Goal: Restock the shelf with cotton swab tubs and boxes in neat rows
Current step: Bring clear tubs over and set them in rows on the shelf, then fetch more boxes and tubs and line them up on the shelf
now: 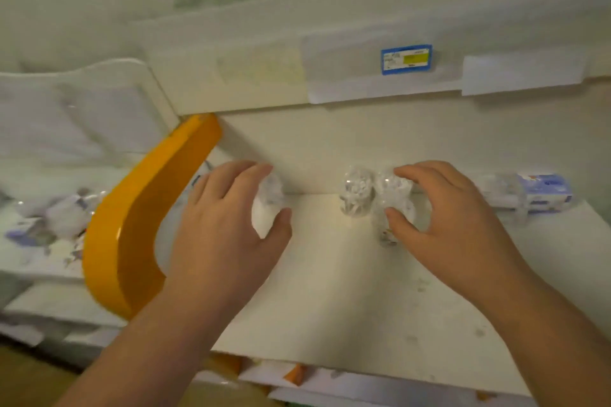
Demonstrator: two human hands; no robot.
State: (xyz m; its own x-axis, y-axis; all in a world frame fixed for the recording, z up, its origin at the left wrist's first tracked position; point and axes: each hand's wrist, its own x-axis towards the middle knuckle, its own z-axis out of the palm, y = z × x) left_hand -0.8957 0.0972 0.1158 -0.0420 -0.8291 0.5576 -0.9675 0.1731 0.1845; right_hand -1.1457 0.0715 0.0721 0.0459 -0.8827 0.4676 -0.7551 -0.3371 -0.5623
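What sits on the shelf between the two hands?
Head view: one clear tub of cotton swabs stands between the left hand and right hand; the rest is bare shelf.

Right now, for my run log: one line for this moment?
left hand: grips tub | right hand: grips tub | shelf

Two bare arms reach forward, hands apart.
The left hand [228,208] and right hand [443,208] both curl, each seemingly gripping something; the blur hides details.
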